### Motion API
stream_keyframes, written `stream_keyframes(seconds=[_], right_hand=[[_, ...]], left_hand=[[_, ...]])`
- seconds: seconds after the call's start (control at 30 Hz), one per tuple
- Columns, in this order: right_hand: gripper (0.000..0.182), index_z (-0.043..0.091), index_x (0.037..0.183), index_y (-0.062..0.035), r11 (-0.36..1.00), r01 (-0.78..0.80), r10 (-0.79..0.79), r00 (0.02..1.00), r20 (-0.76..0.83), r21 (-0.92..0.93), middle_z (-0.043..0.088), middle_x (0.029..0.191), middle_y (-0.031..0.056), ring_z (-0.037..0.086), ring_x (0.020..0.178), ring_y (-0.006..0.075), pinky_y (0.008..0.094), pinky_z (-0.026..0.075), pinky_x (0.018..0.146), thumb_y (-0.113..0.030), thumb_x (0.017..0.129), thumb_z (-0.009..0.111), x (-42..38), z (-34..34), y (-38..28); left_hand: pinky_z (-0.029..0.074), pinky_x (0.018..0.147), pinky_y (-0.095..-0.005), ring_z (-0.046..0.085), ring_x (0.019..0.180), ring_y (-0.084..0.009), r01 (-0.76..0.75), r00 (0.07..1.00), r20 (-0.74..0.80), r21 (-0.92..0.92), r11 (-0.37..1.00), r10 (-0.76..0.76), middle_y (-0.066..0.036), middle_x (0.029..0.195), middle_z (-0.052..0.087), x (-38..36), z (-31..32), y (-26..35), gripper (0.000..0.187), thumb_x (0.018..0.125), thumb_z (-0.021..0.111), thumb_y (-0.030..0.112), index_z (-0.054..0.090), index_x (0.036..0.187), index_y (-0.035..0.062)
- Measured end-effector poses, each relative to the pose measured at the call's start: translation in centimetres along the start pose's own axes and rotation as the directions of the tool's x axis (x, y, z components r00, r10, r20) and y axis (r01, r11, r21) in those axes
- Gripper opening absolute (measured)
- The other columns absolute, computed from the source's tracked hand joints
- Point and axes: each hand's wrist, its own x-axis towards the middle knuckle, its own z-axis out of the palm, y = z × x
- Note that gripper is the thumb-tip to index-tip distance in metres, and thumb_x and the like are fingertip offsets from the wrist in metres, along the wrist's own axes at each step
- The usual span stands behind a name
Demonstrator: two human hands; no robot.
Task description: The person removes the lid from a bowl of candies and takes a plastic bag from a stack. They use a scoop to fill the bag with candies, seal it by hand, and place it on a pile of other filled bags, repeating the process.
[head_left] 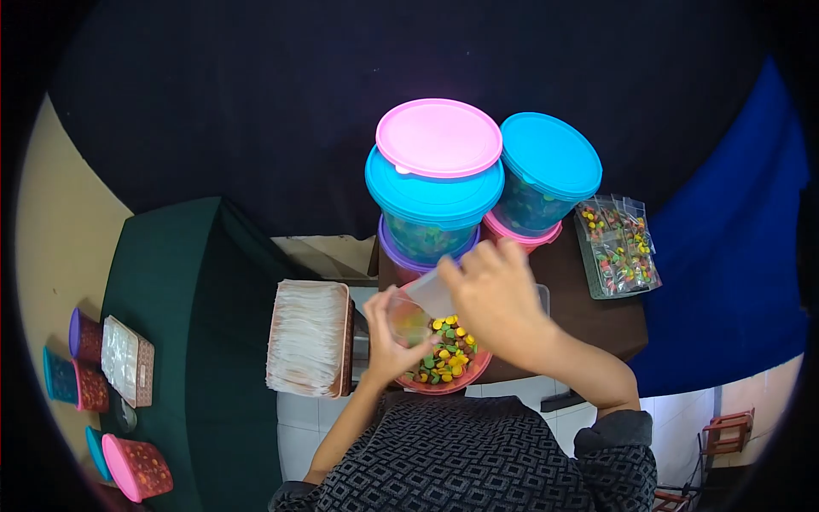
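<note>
A red tub (461, 384) of small yellow, green and brown pieces (450, 348), which look like candies or cereal, stands close to my body. Over its left side my left hand (388, 340) curls its fingers and thumb around a clear plastic bag (409, 321), with yellow-orange colour showing through. My right hand (495, 290) is closed on a translucent whitish plastic cup (429, 294), tilted down toward the bag's mouth. The cup's far end is hidden by my fingers, and its exact shape is hard to make out.
Behind the tub stand stacked tubs with a blue lid (401, 189), a pink lid (439, 136) and another blue lid (553, 154). A basket of filled bags (616, 247) is at right. Flat bags (309, 337) fill a basket at left. A green-covered table (230, 341) holds more tubs.
</note>
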Motion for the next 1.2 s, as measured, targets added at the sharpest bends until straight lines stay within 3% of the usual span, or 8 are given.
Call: stream_keyframes(seconds=[0.1, 0.17, 0.2, 0.3, 0.53, 0.63, 0.93, 1.2], right_hand=[[0.018, 0.053, 0.09, -0.0058, 0.976, -0.167, 0.166, 0.986, 0.018, 0.14, 0.056, 0.072, 0.008, 0.05, 0.074, 0.0216, 0.038, 0.029, 0.069, -0.016, 0.075, 0.052, -0.1, -1.6, 1.9], [0.02, 0.053, 0.091, -0.0052, 0.962, -0.186, 0.176, 0.982, 0.066, 0.202, 0.056, 0.072, 0.0086, 0.05, 0.074, 0.0226, 0.0386, 0.029, 0.069, -0.016, 0.073, 0.053, -0.9, 0.5, 2.6], [0.023, 0.052, 0.092, -0.0046, 0.943, -0.211, 0.188, 0.976, 0.112, 0.257, 0.056, 0.072, 0.0092, 0.05, 0.075, 0.0236, 0.0393, 0.029, 0.07, -0.015, 0.072, 0.053, -1.3, 2.3, 2.7], [0.026, 0.05, 0.085, -0.0039, 0.954, -0.153, 0.055, 0.935, 0.35, 0.257, 0.058, 0.077, 0.0117, 0.05, 0.081, 0.0265, 0.0405, 0.03, 0.071, -0.013, 0.062, 0.057, -3.2, 10.3, 0.4], [0.045, 0.049, 0.105, -0.003, 0.972, -0.076, 0.029, 0.977, 0.211, 0.222, 0.058, 0.081, 0.0097, 0.049, 0.085, 0.0245, 0.038, 0.032, 0.074, -0.007, 0.061, 0.057, -5.2, 22.1, -4.7], [0.03, 0.05, 0.099, -0.0052, 0.954, -0.075, -0.004, 0.965, 0.262, 0.29, 0.058, 0.081, 0.0098, 0.051, 0.085, 0.0236, 0.0375, 0.034, 0.075, -0.008, 0.069, 0.051, -4.8, 22.5, -5.0], [0.038, 0.052, 0.104, -0.0141, 0.758, -0.229, -0.145, 0.853, 0.501, 0.61, 0.058, 0.087, 0.0114, 0.049, 0.09, 0.0264, 0.0405, 0.03, 0.072, -0.01, 0.066, 0.056, -5.2, 22.0, -4.0], [0.033, 0.053, 0.103, -0.0176, 0.643, -0.211, -0.309, 0.808, 0.502, 0.736, 0.059, 0.076, 0.0051, 0.048, 0.084, 0.0241, 0.0393, 0.026, 0.073, -0.015, 0.07, 0.054, -7.2, 20.7, -3.5]], left_hand=[[0.034, 0.088, -0.0348, 0.042, 0.1, -0.0262, 0.044, 0.989, -0.133, -0.102, 0.994, -0.058, -0.013, 0.105, 0.039, -0.4, -2.8, -1.9, 0.092, 0.049, 0.078, 0.032, 0.031, 0.122, 0.0022], [0.036, 0.089, -0.033, 0.044, 0.1, -0.0242, 0.214, 0.927, -0.094, -0.662, 0.718, -0.363, -0.011, 0.108, 0.041, -0.5, -5.4, -1.3, 0.095, 0.051, 0.075, 0.044, 0.031, 0.124, 0.0036], [0.036, 0.089, -0.033, 0.044, 0.1, -0.0242, 0.218, 0.924, -0.097, -0.66, 0.719, -0.369, -0.011, 0.108, 0.041, -0.7, -6.3, -1.6, 0.095, 0.051, 0.075, 0.044, 0.031, 0.124, 0.0036], [0.04, 0.087, -0.0333, 0.048, 0.099, -0.0231, 0.119, 0.938, 0.037, -0.968, 0.219, -0.345, -0.011, 0.11, 0.044, -1.7, -8.0, -3.4, 0.099, 0.056, 0.064, 0.06, 0.027, 0.127, 0.0019], [0.04, 0.085, -0.0305, 0.047, 0.105, -0.0232, 0.726, 0.673, 0.577, -0.637, 0.261, -0.463, -0.015, 0.116, 0.045, -5.9, -8.6, -3.0, 0.082, 0.072, 0.046, 0.062, 0.034, 0.123, -0.0019], [0.042, 0.08, -0.028, 0.047, 0.105, -0.0219, 0.794, 0.593, 0.678, -0.581, 0.178, -0.434, -0.014, 0.116, 0.045, -6.5, -7.7, -4.2, 0.079, 0.075, 0.043, 0.061, 0.035, 0.122, -0.0019], [0.045, 0.065, -0.0244, 0.046, 0.105, -0.0192, 0.805, 0.562, 0.682, -0.58, 0.123, -0.468, -0.007, 0.116, 0.047, -7.2, -7.7, -5.6, 0.077, 0.073, 0.043, 0.063, 0.037, 0.122, 0.0029], [0.043, 0.059, -0.0194, 0.049, 0.09, -0.0139, 0.805, 0.554, 0.682, -0.584, 0.101, -0.477, -0.012, 0.113, 0.048, -6.5, -7.9, -4.1, 0.076, 0.074, 0.043, 0.061, 0.036, 0.122, 0.0025]])
